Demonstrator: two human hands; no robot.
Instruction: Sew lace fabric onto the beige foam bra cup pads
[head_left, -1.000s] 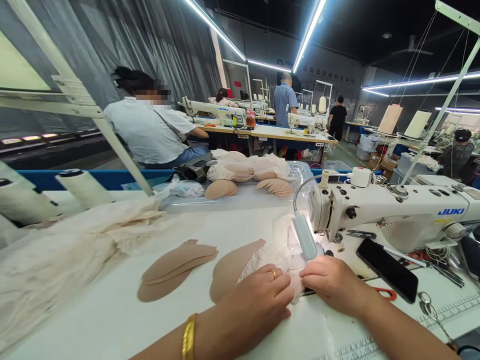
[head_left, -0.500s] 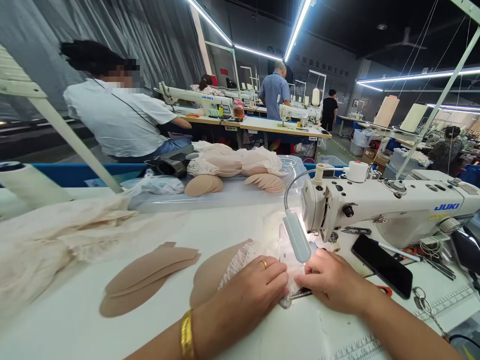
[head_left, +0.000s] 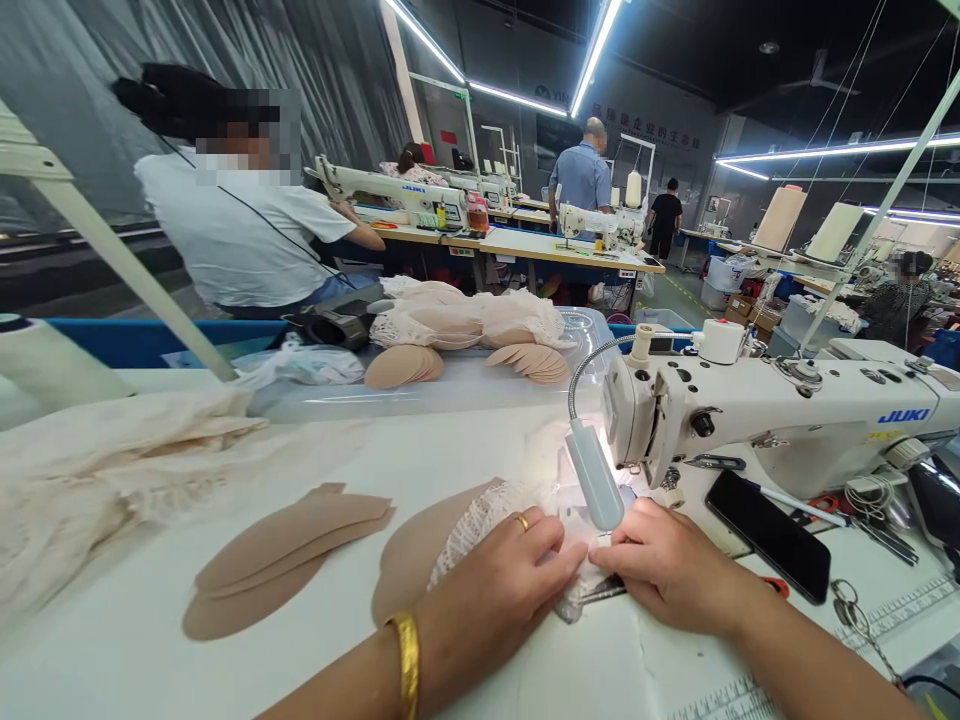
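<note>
My left hand [head_left: 506,565], with a ring and a gold bracelet, presses on a piece of white lace fabric [head_left: 469,525], its fingers together. Opposite it, the thumb and fingers of my right hand [head_left: 667,560] close on the fabric's edge. The two thumbs almost meet just in front of a small grey lamp [head_left: 595,480] on a bendy neck. The needle area of the white sewing machine [head_left: 780,410] is mostly hidden by the lamp and my right hand. Under and beside the lace lies a beige cup-shaped piece [head_left: 405,560].
Stacked beige pieces [head_left: 277,560] lie left of my hands, near cream lace cloth [head_left: 112,470]. A clear plastic lid [head_left: 315,400] carries lace cups and round pads. A black phone [head_left: 769,535] and scissors lie to the right. A person in white [head_left: 240,230] sits opposite.
My left hand has shifted slightly, and its thumb now reaches out close to my right thumb. My right hand stays nearly in place. A standing person in blue has moved right.
</note>
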